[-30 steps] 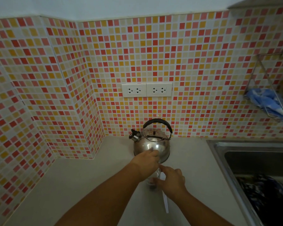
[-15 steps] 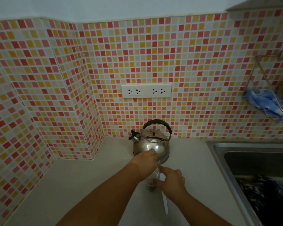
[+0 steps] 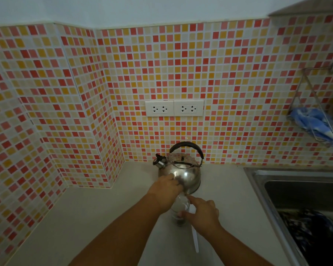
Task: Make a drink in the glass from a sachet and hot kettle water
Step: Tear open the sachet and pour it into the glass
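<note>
Little has changed over the last second: glass (image 3: pixel 179 210) is held steady by left hand (image 3: pixel 166 191), right hand (image 3: pixel 202 215) apparently pinching sachet (image 3: pixel 195 235) at rim; kettle (image 3: pixel 181 169) untouched, so pouring is still pending.

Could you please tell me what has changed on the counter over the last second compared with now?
Almost nothing visibly changed. The left hand remains above the glass, the right hand remains against its side, and nothing was taken up or let go. The kettle stands where it was behind them, and the white strip lies in the same spot on the counter.
</note>
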